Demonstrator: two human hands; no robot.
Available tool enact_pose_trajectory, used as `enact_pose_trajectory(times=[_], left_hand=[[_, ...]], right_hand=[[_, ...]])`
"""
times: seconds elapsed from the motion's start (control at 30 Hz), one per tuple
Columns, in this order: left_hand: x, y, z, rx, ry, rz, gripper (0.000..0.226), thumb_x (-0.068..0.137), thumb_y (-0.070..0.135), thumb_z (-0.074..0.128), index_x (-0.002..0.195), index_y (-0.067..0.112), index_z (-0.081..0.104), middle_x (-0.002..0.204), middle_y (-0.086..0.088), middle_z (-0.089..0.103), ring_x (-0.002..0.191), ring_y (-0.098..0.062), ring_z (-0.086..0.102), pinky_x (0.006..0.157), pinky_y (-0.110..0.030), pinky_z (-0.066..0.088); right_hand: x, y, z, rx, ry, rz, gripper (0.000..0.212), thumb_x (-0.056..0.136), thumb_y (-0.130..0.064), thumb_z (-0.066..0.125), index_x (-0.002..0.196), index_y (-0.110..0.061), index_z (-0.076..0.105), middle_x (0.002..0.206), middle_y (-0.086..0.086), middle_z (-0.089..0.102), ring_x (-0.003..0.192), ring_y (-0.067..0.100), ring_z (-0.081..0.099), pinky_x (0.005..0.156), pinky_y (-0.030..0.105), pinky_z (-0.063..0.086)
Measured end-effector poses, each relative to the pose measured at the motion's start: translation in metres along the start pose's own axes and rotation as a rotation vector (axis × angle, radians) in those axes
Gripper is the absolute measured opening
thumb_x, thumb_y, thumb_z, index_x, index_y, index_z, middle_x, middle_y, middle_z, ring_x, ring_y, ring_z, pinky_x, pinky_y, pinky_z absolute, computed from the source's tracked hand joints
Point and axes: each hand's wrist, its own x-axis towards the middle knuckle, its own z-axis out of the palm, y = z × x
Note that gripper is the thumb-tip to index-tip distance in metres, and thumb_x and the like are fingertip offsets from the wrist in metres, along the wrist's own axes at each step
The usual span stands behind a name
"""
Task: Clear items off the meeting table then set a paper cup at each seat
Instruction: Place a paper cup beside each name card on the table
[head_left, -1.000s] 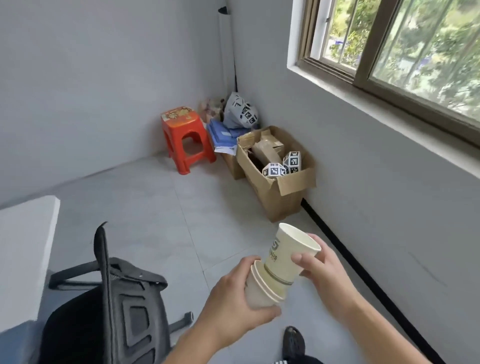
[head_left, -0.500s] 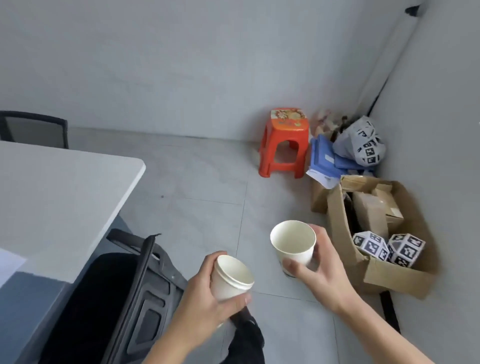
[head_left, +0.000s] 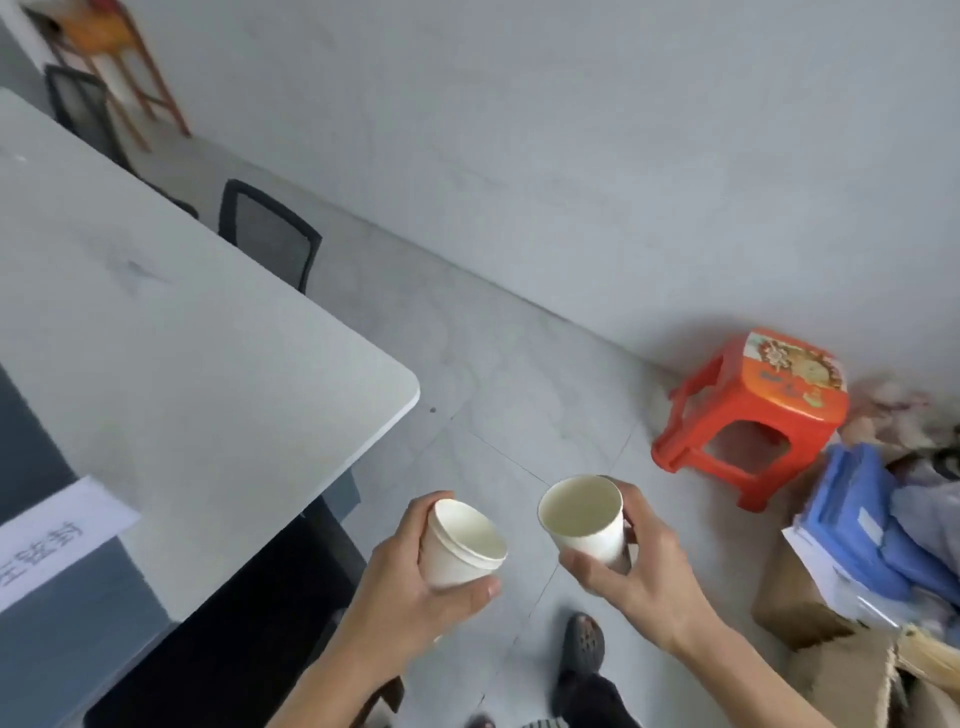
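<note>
My left hand (head_left: 410, 587) grips a small stack of white paper cups (head_left: 460, 545), its rims layered one inside another. My right hand (head_left: 644, 582) holds a single paper cup (head_left: 584, 519) upright, apart from the stack by a short gap. Both are over the floor, just right of the corner of the white meeting table (head_left: 171, 358). A paper label with printed characters (head_left: 52, 535) lies on the table's near left part.
A black chair (head_left: 218, 649) is tucked under the table's near edge; another black chair (head_left: 267, 234) stands on its far side. A red plastic stool (head_left: 753, 415), blue folders (head_left: 878, 519) and cardboard boxes (head_left: 810, 618) sit by the wall at the right.
My right hand pulled one cup off the stack and the two came apart. My view swung left, bringing the table into sight and the boxes toward the right edge.
</note>
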Motion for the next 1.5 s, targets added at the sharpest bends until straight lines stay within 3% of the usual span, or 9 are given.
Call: enact_pose_trajectory(times=[0.17,0.3,0.5,0.8,0.9,1.0,1.13,1.37,1.5], left_hand=[[0.059,-0.001,-0.015,-0.102,0.301,-0.156,0.068,0.055,0.035,0.088,0.109,0.051,0.051,0.095,0.023,0.064,0.087,-0.008,0.067,0.077,-0.036,0.062],[0.111,0.015,-0.018,-0.236,0.484,-0.270,0.066,0.051,0.029,0.089,0.103,0.051,0.055,0.091,0.010,0.064,0.090,-0.033,0.068,0.064,-0.055,0.062],[0.138,0.038,-0.028,-0.193,0.725,-0.377,0.071,0.061,0.028,0.088,0.111,0.050,0.044,0.101,0.006,0.064,0.085,-0.014,0.065,0.057,-0.014,0.055],[0.119,0.009,-0.075,-0.333,1.072,-0.526,0.071,0.067,0.017,0.087,0.122,0.035,0.046,0.097,0.005,0.065,0.079,0.009,0.063,0.055,-0.008,0.051],[0.115,-0.012,-0.108,-0.380,1.162,-0.541,0.070,0.068,0.014,0.086,0.124,0.030,0.047,0.097,0.003,0.065,0.070,0.009,0.064,0.058,-0.009,0.051],[0.113,-0.034,-0.149,-0.366,1.223,-0.545,0.075,0.066,0.028,0.088,0.127,0.036,0.045,0.103,0.013,0.064,0.087,0.001,0.065,0.066,-0.013,0.052],[0.109,-0.061,-0.201,-0.419,1.261,-0.541,0.072,0.068,0.027,0.087,0.123,0.041,0.043,0.105,0.012,0.061,0.088,-0.010,0.064,0.055,-0.011,0.053],[0.090,-0.107,-0.232,-0.483,1.338,-0.653,0.075,0.063,0.035,0.089,0.123,0.042,0.044,0.104,0.016,0.064,0.094,-0.008,0.065,0.080,-0.027,0.058],[0.089,-0.126,-0.229,-0.560,1.381,-0.725,0.075,0.063,0.028,0.090,0.123,0.040,0.046,0.103,0.010,0.065,0.087,-0.008,0.066,0.070,-0.023,0.059]], right_hand=[[0.129,0.001,0.012,-0.018,-0.248,-0.063,0.067,0.056,-0.051,0.076,0.118,-0.038,0.053,0.103,-0.023,0.064,0.092,0.003,0.061,0.074,0.015,0.051],[0.227,-0.010,0.020,-0.018,-0.410,-0.105,0.069,0.053,-0.051,0.077,0.117,-0.040,0.054,0.102,-0.023,0.063,0.087,-0.002,0.059,0.069,0.030,0.057],[0.324,-0.042,0.059,-0.098,-0.725,-0.252,0.068,0.055,-0.050,0.078,0.118,-0.041,0.052,0.107,-0.029,0.061,0.095,-0.003,0.059,0.073,0.022,0.053],[0.369,-0.114,0.199,-0.230,-1.057,-0.467,0.068,0.056,-0.056,0.075,0.117,-0.041,0.050,0.104,-0.023,0.061,0.092,0.006,0.060,0.077,0.037,0.058],[0.374,-0.140,0.262,-0.269,-1.088,-0.542,0.061,0.059,-0.055,0.077,0.112,-0.044,0.051,0.100,-0.018,0.062,0.087,0.011,0.060,0.072,0.042,0.059],[0.380,-0.173,0.327,-0.329,-1.086,-0.613,0.062,0.058,-0.059,0.074,0.113,-0.043,0.051,0.101,-0.013,0.061,0.089,0.009,0.060,0.079,0.041,0.057],[0.382,-0.208,0.419,-0.362,-1.142,-0.651,0.063,0.064,-0.051,0.079,0.118,-0.036,0.051,0.104,-0.013,0.062,0.095,0.012,0.060,0.083,0.033,0.053],[0.376,-0.217,0.576,-0.352,-1.166,-0.565,0.066,0.068,-0.033,0.081,0.124,-0.022,0.050,0.116,-0.004,0.061,0.103,0.020,0.059,0.088,0.035,0.051],[0.367,-0.209,0.642,-0.340,-1.132,-0.512,0.065,0.064,-0.033,0.080,0.122,-0.025,0.050,0.111,-0.007,0.062,0.104,0.021,0.061,0.086,0.035,0.052]])
